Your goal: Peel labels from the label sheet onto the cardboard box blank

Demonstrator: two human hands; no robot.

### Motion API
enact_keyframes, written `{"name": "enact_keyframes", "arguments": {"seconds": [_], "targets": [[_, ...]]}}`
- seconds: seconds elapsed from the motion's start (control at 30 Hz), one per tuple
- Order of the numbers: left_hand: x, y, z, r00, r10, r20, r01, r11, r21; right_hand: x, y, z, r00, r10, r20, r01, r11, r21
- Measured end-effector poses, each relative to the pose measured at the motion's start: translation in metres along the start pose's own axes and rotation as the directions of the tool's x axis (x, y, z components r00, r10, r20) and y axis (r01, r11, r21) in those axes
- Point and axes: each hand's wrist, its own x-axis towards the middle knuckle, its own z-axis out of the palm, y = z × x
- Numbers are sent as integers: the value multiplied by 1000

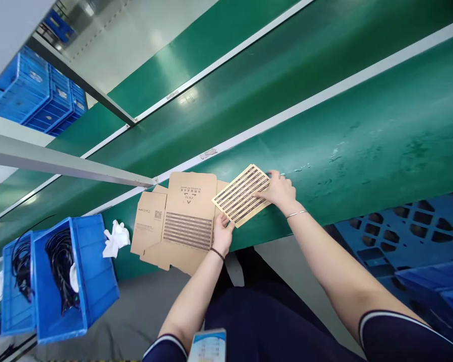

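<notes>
Cardboard sheet (240, 194), printed with dark parallel stripes, lies tilted on the near edge of the green conveyor belt (362, 136), which serves as the counter. The right hand (278, 191) rests on its far right corner, fingers spread flat and pressing down rather than gripping. The left hand (222, 233) sits at the sheet's lower corner, where it overlaps a flattened brown carton (177, 221); its fingers curl over the carton's right edge, and whether they also pinch the striped sheet cannot be told. The carton lies unfolded on the belt's edge just left of the sheet, showing printed text, a small code square and its own block of stripes. Each wrist wears a thin band.

A crumpled white cloth (116, 238) lies just left of the carton. Farther left, two blue plastic bins (94, 281) hold coiled black cables (62, 266). More blue crates (38, 95) are stacked on a shelf at the upper left. A blue plastic pallet (400, 236) lies on the floor at the right, beyond the right forearm.
</notes>
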Motion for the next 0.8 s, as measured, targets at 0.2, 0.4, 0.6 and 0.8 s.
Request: {"name": "enact_keyframes", "arguments": {"seconds": [0.2,0.4,0.6,0.8], "targets": [[-25,1,4,991,106,-85,-109,993,-38,-28,12,-20,994,-106,27,83,891,447],[-51,1,-21,960,133,-248,-175,972,-158,-77,3,-58,985,-144,97,12,614,789],[-37,11,-29,996,-87,24,90,937,-339,-47,15,-28,972,-49,232,-169,545,821],[-16,-1,-29,986,-119,-119,77,947,-311,-43,7,2,987,-161,-5,136,817,561]]}}
